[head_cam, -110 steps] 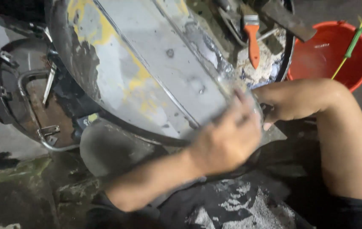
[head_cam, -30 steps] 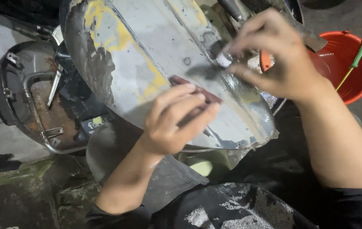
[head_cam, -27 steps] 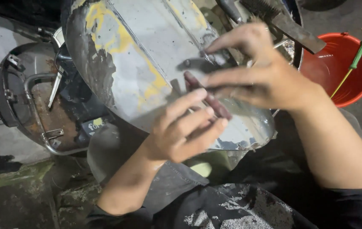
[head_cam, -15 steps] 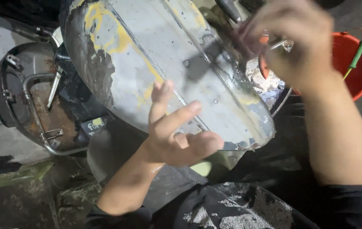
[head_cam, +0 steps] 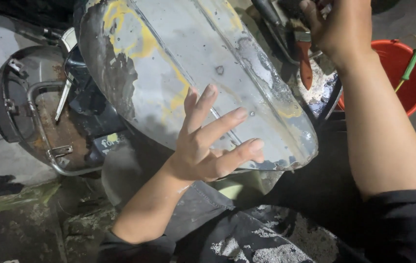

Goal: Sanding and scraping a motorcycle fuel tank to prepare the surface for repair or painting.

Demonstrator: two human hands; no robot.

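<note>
Head view: left hand (head_cam: 208, 146) fingers spread wide, holding nothing, over near edge of grey metal panel (head_cam: 193, 63). Panel's lower tip overhangs dark lap, open room below. Right hand (head_cam: 339, 24) at top edge by brush (head_cam: 305, 58), grip cannot tell. Since 0.5 s ago: right hand moved up/away, left about same.

One metal panel (head_cam: 193, 73) – one bucket (head_cam: 403, 73) – one brush (head_cam: 304, 61).

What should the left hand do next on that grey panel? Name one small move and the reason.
Probably lay the left hand flat on the grey panel to steady it. Its fingers are spread and lifted, holding nothing, the panel's lower edge juts out with no visible support, and the right hand is up by the orange-handled brush.
</note>
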